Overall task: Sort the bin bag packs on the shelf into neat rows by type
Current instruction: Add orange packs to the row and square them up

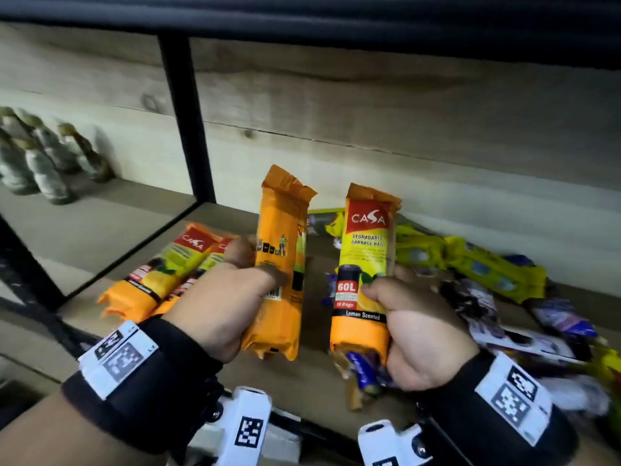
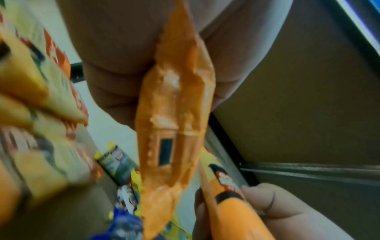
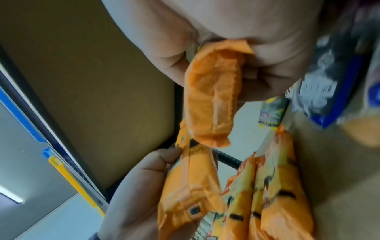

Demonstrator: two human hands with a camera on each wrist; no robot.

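My left hand grips an orange bin bag pack upright, its back with the barcode facing me. My right hand grips a second orange Casa pack upright, label toward me. Both are held above the wooden shelf. In the left wrist view the left pack's crimped end fills the middle, with the right hand's pack beside it. The right wrist view shows its pack's end under the palm. Two more orange packs lie side by side at the shelf's left.
A loose pile of yellow packs and purple-and-white packs covers the shelf's right side. A black upright post divides the shelf; bottles stand in the left bay. A dark upper shelf overhangs.
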